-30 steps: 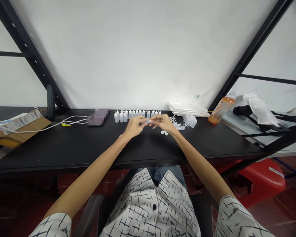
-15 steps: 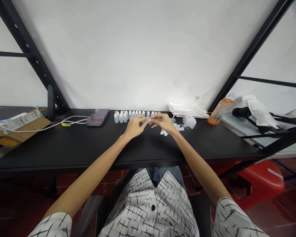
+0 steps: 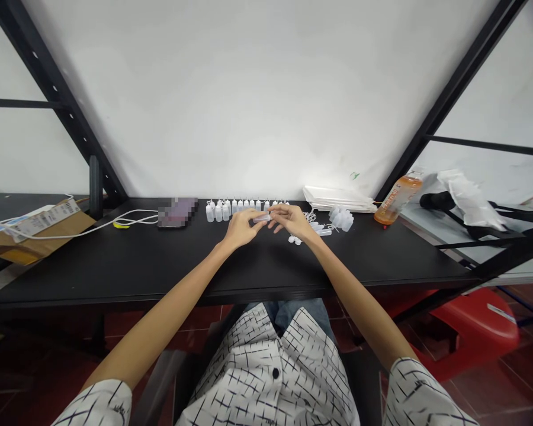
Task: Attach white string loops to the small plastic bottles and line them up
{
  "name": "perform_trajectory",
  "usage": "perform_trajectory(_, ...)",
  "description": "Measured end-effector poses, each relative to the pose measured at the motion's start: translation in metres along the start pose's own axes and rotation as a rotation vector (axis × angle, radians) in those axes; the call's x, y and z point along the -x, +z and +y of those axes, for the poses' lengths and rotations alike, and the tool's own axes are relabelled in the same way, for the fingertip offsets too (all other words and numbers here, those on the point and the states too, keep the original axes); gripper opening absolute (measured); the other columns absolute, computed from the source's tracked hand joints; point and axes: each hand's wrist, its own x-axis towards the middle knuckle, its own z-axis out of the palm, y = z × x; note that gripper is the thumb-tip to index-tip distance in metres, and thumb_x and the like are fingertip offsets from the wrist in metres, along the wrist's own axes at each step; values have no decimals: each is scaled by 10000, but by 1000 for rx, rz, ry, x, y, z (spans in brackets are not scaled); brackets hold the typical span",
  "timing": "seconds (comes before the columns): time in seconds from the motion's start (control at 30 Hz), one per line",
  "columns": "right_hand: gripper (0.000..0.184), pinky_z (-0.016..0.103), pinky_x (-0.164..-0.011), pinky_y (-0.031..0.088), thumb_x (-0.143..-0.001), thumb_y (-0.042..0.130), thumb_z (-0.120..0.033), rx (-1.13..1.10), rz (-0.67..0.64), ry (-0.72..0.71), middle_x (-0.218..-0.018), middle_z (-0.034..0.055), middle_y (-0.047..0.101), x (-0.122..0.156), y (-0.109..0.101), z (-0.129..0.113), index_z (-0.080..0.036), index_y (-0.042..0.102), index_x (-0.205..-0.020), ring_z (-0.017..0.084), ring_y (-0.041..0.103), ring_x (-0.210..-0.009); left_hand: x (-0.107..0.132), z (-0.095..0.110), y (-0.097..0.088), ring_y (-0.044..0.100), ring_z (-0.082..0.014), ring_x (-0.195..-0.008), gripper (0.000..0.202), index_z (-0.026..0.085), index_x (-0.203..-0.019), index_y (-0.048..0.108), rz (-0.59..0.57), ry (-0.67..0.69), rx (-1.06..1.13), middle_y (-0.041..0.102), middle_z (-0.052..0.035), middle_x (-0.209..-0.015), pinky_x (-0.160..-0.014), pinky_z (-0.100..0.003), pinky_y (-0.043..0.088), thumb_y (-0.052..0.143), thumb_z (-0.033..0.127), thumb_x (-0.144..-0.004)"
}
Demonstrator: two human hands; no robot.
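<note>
Lying at the far left of the black tabletop (image 3: 128,266), a cardboard parcel (image 3: 39,228) with a white shipping label sits under a white cable (image 3: 128,218). The cable runs right, past a small yellow piece (image 3: 121,225), to a dark flat device (image 3: 177,212) blurred beyond detail. Just right of it stands a row of small white plastic dropper bottles (image 3: 235,207), close-packed along the back edge. The left hand (image 3: 242,229) comes in on a long, inward-slanting forearm, its fingers and thumb closed in a pinch on a small translucent plastic piece (image 3: 262,218), which is held just above the tabletop in front of the bottle row. The right hand (image 3: 293,222) meets it from the other side, arm angled in, its bent fingertips (image 3: 274,209) gripping the piece's right end, so the two hands almost touch. Beside the right wrist lie loose white caps (image 3: 295,239) and small clear tubes (image 3: 324,232), then a cluster of translucent bottles (image 3: 341,219) before a stack of white trays (image 3: 337,197). Farther right stands an orange-filled drink bottle (image 3: 397,200).
</note>
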Motion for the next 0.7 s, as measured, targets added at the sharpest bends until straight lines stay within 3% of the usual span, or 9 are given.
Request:
perform_trajectory(0.33, 333, 295, -525, 593, -737, 750, -320, 92, -32, 59, -721, 78, 702, 4, 1, -4, -105, 673, -979, 209, 706, -676, 1, 5, -2, 621, -179, -727, 302, 170, -1044, 748, -84, -31, 5, 739, -59, -860, -701, -308, 484, 610, 371, -867)
perform_trajectory(0.57, 388, 315, -542, 594, -754, 732, -400, 124, -49, 50, -726, 94, 706, 6, 0, -7, -92, 682, -984, 211, 699, -678, 0, 8, -6, 616, -165, -695, 310, 173, -1060, 756, -125, -86, 78, 749, -58, -884, -654, -280, 470, 617, 359, -855)
perform_trajectory(0.7, 359, 295, -525, 586, -760, 719, -376, 117, -60, 38, -759, 87, 702, 6, 1, -6, -102, 669, -987, 201, 698, -674, 0, 5, -6, 583, -154, -625, 323, 177, -1060, 764, -134, -122, 112, 737, -44, -770, -598, -268, 458, 644, 371, -831)
